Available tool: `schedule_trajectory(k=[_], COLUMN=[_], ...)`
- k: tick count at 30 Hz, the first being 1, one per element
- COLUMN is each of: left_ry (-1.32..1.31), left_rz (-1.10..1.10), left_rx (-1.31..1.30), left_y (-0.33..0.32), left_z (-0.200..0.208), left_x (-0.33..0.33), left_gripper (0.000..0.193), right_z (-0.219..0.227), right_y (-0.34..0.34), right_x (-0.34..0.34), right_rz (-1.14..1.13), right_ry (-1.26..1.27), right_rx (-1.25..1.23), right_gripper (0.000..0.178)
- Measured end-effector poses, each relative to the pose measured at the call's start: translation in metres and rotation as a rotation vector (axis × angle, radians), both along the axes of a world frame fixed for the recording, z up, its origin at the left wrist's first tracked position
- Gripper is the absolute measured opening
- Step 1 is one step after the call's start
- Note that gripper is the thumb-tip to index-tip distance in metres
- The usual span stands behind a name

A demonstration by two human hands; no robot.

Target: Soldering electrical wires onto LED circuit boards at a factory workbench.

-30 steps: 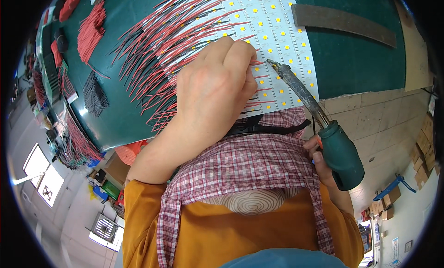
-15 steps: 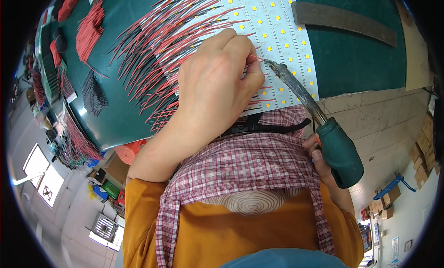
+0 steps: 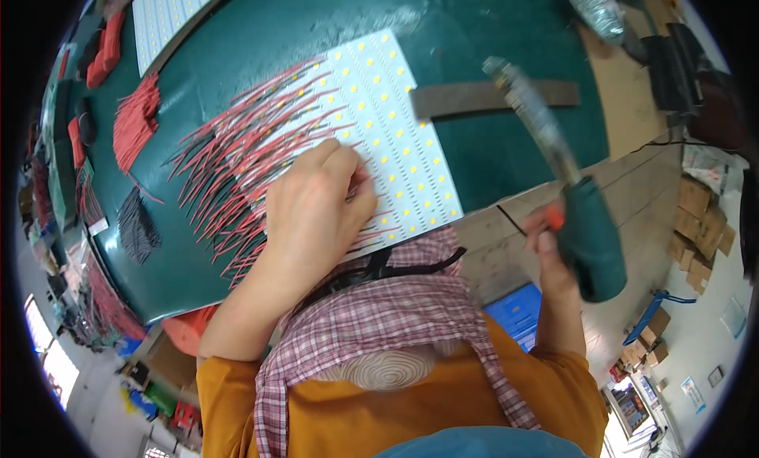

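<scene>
A white LED board (image 3: 395, 142) with yellow chips lies on the green table, and rows of red and black wires (image 3: 237, 158) fan out over its left part. My left hand (image 3: 316, 197) rests over the board among the wire ends. Its thumb and fingers are pinched together, and whatever is between them is hidden. My right hand (image 3: 551, 256) is closed round the green handle of a soldering iron (image 3: 597, 245), off the table's front edge. The iron's grey tip points up and away, raised clear of the board, and overlaps a flat metal bar (image 3: 462, 102) in the picture.
Loose bundles of red wires (image 3: 136, 126) and black wires (image 3: 140, 230) lie at the left. Another LED board (image 3: 170, 23) sits far left. A foil-wrapped object (image 3: 593, 11) is at the far right, near a cardboard sheet (image 3: 624, 94). A blue crate (image 3: 515, 314) stands below.
The soldering iron has come away from the board, its tip swinging up and to the right. My left hand stays over the board. The whole view has shifted, showing more table beyond.
</scene>
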State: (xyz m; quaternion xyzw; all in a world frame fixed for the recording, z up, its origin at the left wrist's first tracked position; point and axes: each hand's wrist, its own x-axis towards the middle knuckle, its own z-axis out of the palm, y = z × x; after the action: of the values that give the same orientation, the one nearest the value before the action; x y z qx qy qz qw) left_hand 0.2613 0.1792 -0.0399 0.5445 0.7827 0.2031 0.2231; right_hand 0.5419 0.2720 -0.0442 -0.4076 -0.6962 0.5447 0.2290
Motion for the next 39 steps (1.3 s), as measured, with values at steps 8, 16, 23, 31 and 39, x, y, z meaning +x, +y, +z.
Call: schedule_trajectory(k=[8,16,23,31,39], left_ry=[-0.037,0.635,0.710,0.730,0.390], left_rz=[-0.101,0.187,-0.125,-0.009,0.281], left_rx=[0.247,-0.015,-0.127,0.190,0.006], left_y=[-0.015,-0.117,-0.111,-0.088,-0.203], left_z=[-0.017,0.019,0.001,-0.005,0.002], left_x=[-0.001,-0.174,-0.211,-0.234,-0.274], left_gripper=[0.013,0.024,0.031,0.032,0.028], right_z=[-0.014,-0.032,-0.032,-0.029,-0.022], right_y=[0.177,0.085,0.042,0.021,0.010], right_x=[0.038,0.025,0.007,0.002,-0.007], right_rz=[-0.578,-0.346,-0.295,-0.180,-0.178], right_ry=[-0.368,0.006,-0.027,0.019,0.023], right_rx=[0.577,0.408,0.339,0.385,0.306], right_gripper=[0.027,0.031,0.035,0.034,0.035])
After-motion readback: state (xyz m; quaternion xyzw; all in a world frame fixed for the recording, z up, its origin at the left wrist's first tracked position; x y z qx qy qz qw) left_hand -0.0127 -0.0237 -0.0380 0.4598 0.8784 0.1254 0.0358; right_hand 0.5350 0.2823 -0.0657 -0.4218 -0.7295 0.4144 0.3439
